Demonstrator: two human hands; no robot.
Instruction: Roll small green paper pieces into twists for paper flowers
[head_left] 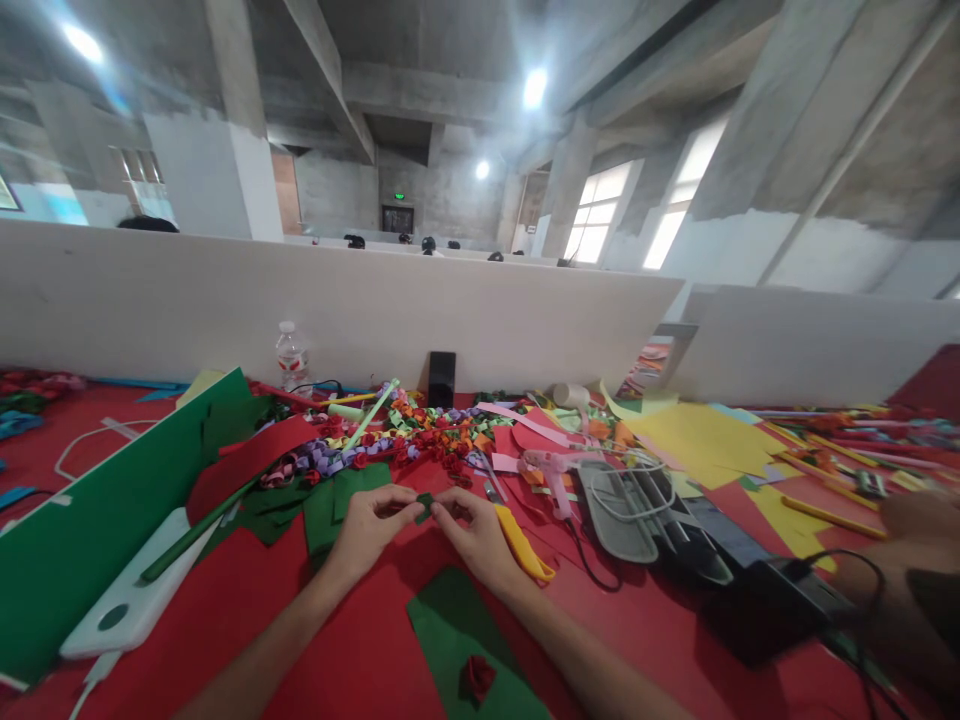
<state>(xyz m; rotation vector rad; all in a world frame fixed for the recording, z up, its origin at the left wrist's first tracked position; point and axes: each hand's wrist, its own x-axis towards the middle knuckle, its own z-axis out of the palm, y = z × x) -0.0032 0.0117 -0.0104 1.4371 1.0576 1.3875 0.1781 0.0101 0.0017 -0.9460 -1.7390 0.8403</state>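
Note:
Between the fingertips of my left hand [375, 522] and my right hand [471, 530] is a small piece of dark green paper [425, 507], pinched from both sides. Both hands hover over the red tabletop [352, 650]. Below them lies a green paper sheet [450, 610] with a dark red paper rose [478, 680] on it. Close by my right hand rests a tool with a yellow handle [523, 545]. Left of my left hand are stacked green paper pieces [337, 505].
A pink glue gun [555, 480], an open grey case [619, 515] and a black box [772, 610] lie to the right. Colourful paper curls [405, 430] spread along the back. A white power strip [135, 590] sits left. Another person's hand [915, 540] is at far right.

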